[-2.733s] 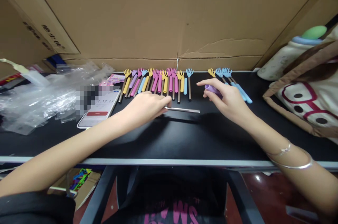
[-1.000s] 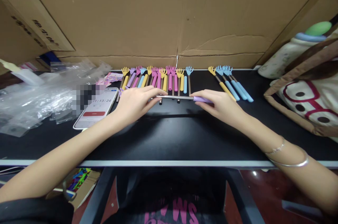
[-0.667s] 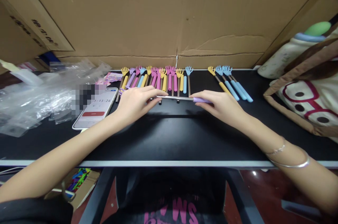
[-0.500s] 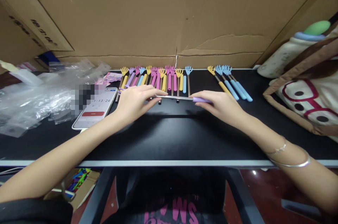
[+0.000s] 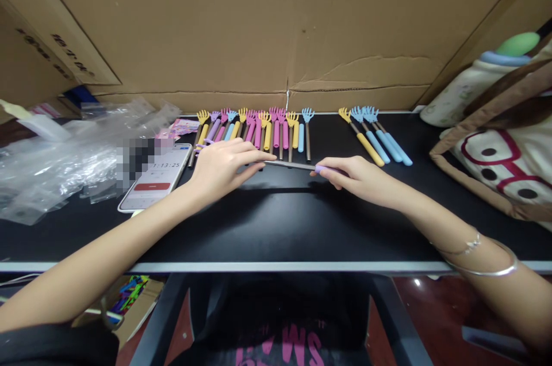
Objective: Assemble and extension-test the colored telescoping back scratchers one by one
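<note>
Both hands hold one telescopic back scratcher [image 5: 293, 165] sideways above the black table [image 5: 276, 222]. My left hand [image 5: 226, 163] grips its metal rod near the purple claw end. My right hand [image 5: 360, 177] closes round the purple handle, of which only the tip shows. Behind them lies a row of several scratchers [image 5: 259, 131] with yellow, pink, purple and blue handles. A smaller group of one yellow and blue ones [image 5: 375, 138] lies to the right.
A phone [image 5: 157, 176] showing a timer lies left of my left hand. Crumpled clear plastic bags [image 5: 64, 161] fill the left side. A cardboard wall [image 5: 276, 26] stands behind. A beige and brown bag [image 5: 504, 153] sits at the right.
The rod and purple handle were apart 2.7 s ago; now they are joined and held in both hands. In the last half second my right hand slid further over the handle, tilting the rod slightly.
</note>
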A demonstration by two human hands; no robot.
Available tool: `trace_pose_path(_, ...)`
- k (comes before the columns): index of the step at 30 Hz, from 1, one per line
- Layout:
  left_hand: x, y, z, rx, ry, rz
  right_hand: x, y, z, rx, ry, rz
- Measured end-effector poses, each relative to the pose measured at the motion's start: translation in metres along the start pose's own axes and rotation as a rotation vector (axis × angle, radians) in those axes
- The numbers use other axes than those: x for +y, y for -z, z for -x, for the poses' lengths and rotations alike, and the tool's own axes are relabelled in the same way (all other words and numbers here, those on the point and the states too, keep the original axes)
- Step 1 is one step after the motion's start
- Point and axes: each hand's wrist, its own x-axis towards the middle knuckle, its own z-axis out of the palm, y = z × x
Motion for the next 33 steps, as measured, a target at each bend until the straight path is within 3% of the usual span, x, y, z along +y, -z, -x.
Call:
trace_pose_path(12, -0.0061, 0.0007, 0.0008, -0.159, 0.166, 0.234, 0.0012, -0.0056, 0.0028, 0.293, 0.175, 0.340)
trace_pose_path(18, -0.0075, 0.0010, -0.0011, -0.247, 0.230, 0.381, 0.0003, -0.0063, 0.0038, 0.373, 0.229, 0.438)
trace_pose_path(24, -0.0100, -0.0029, -0.0022, -0.307, 0.234, 0.454, 0.0011, -0.0073, 0.0033, 0.390, 0.224, 0.483)
trace_pose_path(33, -0.0051, -0.0018, 0.0004, -0.173, 0.168, 0.280, 0.0049, -0.0050, 0.0021, 0.298, 0.221, 0.348)
